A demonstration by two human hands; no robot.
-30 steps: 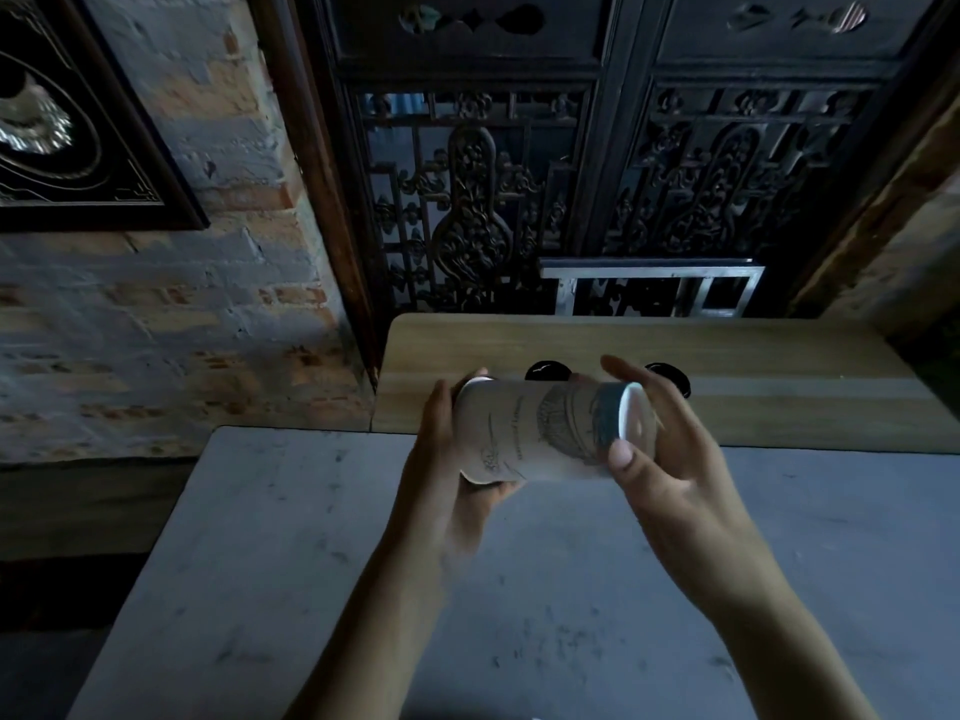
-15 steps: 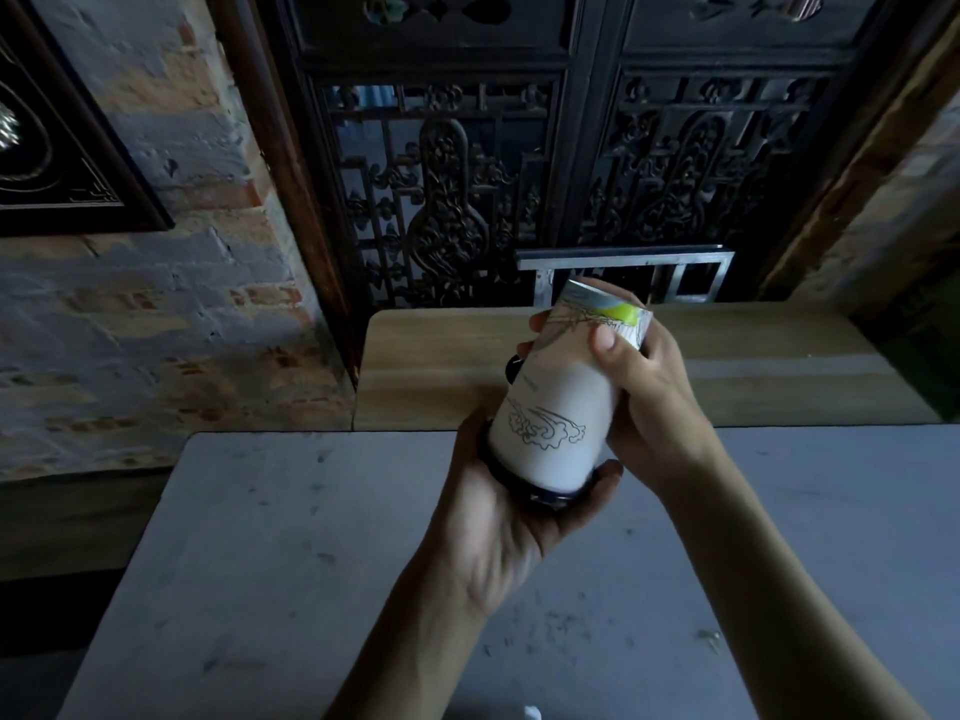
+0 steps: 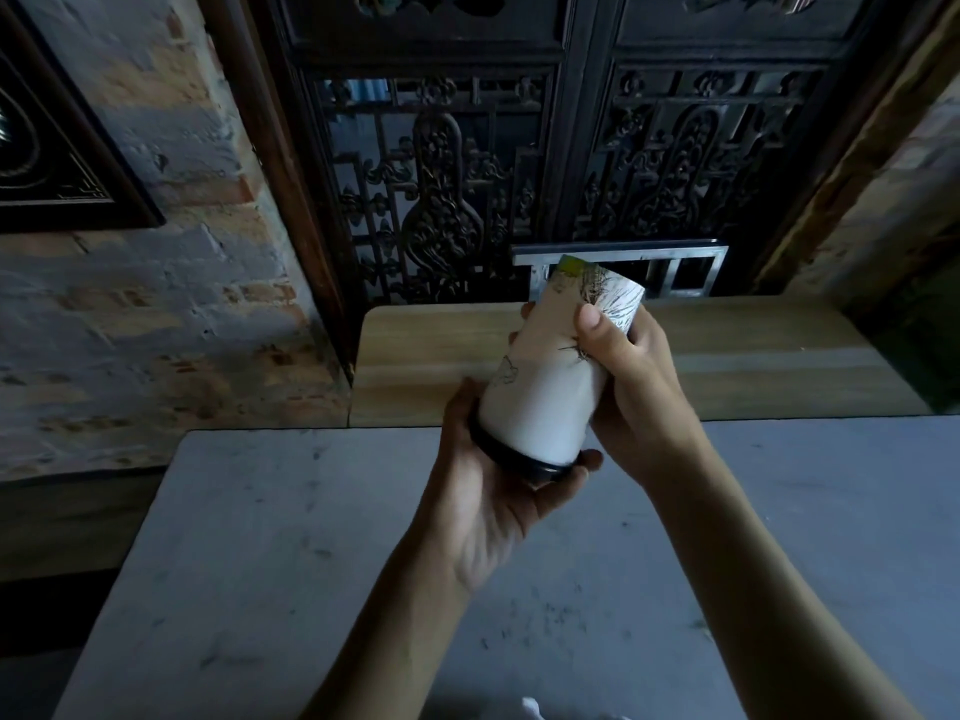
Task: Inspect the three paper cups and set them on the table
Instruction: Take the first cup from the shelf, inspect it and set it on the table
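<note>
A white paper cup [image 3: 545,402] with line drawings and a black lid is held above the grey table [image 3: 270,553], tilted with the lid end down towards me and the base pointing up and away. My left hand [image 3: 488,485] cups the black lid end from below. My right hand [image 3: 628,387] grips the upper part, thumb across the front near a drawn sketch. No other cup is visible; my hands and the cup hide the wooden board right behind them.
Beyond the grey table lies a wooden board [image 3: 769,356]. Behind it stand carved dark wooden doors [image 3: 467,200] and a metal frame [image 3: 623,252]. A brick wall [image 3: 156,304] with a dark framed picture [image 3: 47,168] is at the left.
The cup went from lying sideways between my hands to tilted with the lid end down. It has since turned a little, showing a different part of its print.
</note>
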